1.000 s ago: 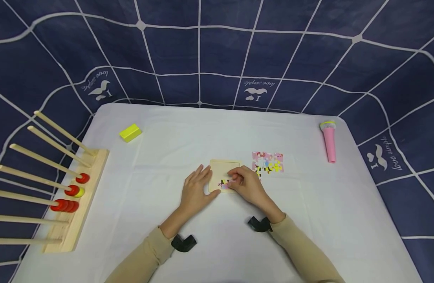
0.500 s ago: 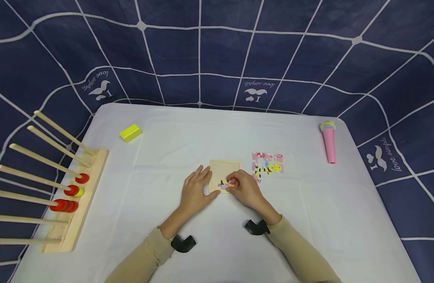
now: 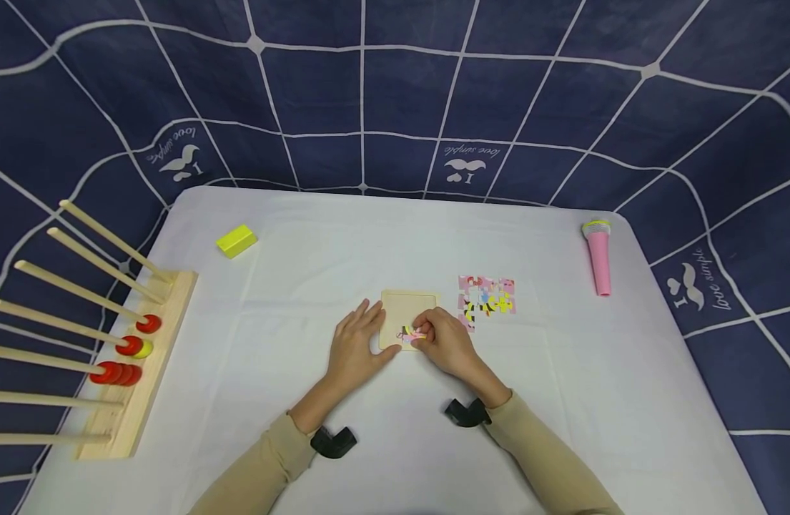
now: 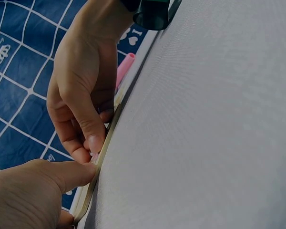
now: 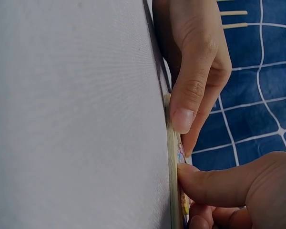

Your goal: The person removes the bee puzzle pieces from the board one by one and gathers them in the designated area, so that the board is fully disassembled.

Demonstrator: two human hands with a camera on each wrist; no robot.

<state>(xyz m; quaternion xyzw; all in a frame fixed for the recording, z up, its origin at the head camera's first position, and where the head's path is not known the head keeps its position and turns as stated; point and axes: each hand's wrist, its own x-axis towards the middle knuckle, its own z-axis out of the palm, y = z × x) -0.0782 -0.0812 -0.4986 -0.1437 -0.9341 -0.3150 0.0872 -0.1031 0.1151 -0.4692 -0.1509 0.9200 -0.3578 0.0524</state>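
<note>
A shallow wooden puzzle tray lies flat on the white tablecloth. My left hand rests along its left side with the fingers extended, and the thumb touches its near edge. Between thumb and fingers, my right hand pinches a small pink, yellow and black puzzle piece low in the tray. Other printed puzzle pieces show just beside it, partly hidden by the fingers. In the right wrist view, the right hand presses against a coloured piece close to the tray's rim.
Several loose puzzle pieces lie grouped right of the tray. A pink toy microphone is at the far right, and a yellow block at the back left. A wooden peg rack with red rings stands along the left edge.
My right hand has moved slightly left and nearer over the tray, uncovering the loose pieces on the right, then stays nearly still. My left hand has not moved.
</note>
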